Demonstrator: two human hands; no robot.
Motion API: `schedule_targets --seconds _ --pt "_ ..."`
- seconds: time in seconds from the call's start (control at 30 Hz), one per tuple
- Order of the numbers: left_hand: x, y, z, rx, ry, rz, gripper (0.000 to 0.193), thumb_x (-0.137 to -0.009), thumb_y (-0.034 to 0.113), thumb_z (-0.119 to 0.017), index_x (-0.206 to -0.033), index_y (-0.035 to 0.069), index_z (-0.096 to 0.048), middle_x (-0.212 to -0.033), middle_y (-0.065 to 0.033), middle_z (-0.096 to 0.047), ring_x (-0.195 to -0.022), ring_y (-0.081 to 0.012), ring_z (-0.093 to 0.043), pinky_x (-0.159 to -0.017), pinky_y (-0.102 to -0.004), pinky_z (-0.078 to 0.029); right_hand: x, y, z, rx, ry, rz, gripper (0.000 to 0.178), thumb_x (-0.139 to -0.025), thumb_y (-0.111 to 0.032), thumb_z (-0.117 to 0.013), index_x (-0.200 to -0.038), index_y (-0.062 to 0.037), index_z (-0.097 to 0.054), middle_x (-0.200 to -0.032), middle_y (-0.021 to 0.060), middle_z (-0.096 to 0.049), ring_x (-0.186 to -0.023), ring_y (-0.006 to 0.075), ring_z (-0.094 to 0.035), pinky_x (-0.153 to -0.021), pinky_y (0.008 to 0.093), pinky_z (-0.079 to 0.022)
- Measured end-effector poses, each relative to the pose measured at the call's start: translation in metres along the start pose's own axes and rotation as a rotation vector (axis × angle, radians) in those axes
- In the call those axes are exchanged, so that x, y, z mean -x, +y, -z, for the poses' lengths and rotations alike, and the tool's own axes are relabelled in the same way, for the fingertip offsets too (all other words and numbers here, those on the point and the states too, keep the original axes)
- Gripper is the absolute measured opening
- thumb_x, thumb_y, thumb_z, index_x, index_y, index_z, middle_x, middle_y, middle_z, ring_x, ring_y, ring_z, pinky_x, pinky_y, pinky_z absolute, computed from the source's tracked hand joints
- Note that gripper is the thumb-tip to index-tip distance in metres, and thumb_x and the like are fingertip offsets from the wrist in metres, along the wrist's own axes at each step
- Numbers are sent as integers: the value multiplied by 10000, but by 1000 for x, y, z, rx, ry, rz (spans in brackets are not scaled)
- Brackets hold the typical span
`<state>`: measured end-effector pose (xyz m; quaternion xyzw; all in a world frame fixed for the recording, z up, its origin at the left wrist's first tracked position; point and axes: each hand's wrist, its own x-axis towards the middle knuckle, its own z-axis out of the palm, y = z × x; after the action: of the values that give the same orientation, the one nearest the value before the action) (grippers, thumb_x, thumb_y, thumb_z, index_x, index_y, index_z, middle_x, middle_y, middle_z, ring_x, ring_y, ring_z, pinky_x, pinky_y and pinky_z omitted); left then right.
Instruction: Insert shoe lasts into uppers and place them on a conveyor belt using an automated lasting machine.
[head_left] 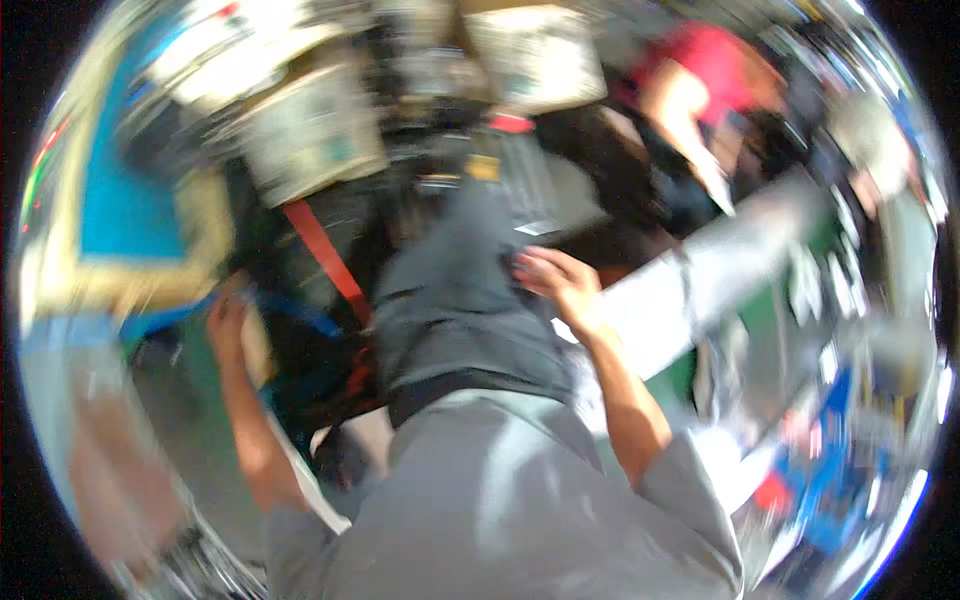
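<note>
The whole view is smeared by motion. My left hand [228, 312] hangs low at the left, beside the lower corner of a blue panel with a pale yellow frame [130, 190] and near a blue strap [170, 315]. Its fingers are too blurred to read. My right hand [562, 285] is beside my dark trouser leg [470, 310], with fingers loosely stretched to the left and nothing visible in them. Close to its wrist runs a long pale grey surface [660, 310]; whether they touch I cannot tell.
Whitish boxes or bins [315, 135] stand ahead. A red strip [328, 262] slants across a dark area at the left. A person in a red top [715, 75] bends at the far right. Blue and red items [820, 480] lie at the lower right.
</note>
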<state>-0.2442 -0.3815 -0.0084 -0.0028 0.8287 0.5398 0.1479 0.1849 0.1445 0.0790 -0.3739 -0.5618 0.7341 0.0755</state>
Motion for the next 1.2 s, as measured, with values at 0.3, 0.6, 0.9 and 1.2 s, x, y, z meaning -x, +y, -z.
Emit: schedule_targets --seconds 0.3,0.6,0.9,1.2 --pt "193 148 -419 387 -960 86 430 -1080 73 -646 -1467 -104 -590 -1371 -237 -692 -1219 -294 -719 -1097 -406 -580 228 197 309 1015 1175 -114 467 -946 -219 -735 -1371 -25 -727 -1363 235 -737 -1240 386 -722 -1105 470 -549" --pt "200 158 -430 -23 -1062 -143 354 -1113 79 -598 -1431 -68 -645 -1311 -183 -724 -1127 -232 -734 -1040 -364 -597 326 239 431 947 949 -471 909 -858 -363 -862 -1662 -195 -473 -1393 280 -676 -1333 449 -637 -1149 496 -500" --pt "242 177 -485 28 -1118 -138 357 -1101 79 -607 -1422 -70 -650 -1274 -178 -739 -1120 -222 -737 -1006 -350 -597 327 294 407 641 1091 -296 1099 -868 -459 -883 -1747 -154 -297 -1538 287 -618 -1419 424 -606 -1186 474 -469" --pt "298 201 -508 60 -1449 -171 409 -1080 83 -680 -1473 -17 -625 -1304 -168 -729 -1137 -201 -739 -1004 -326 -588 263 201 227 -354 1118 -142 764 -951 -305 -857 -1551 27 -520 -1270 154 -731 -1116 256 -722 -954 387 -585"
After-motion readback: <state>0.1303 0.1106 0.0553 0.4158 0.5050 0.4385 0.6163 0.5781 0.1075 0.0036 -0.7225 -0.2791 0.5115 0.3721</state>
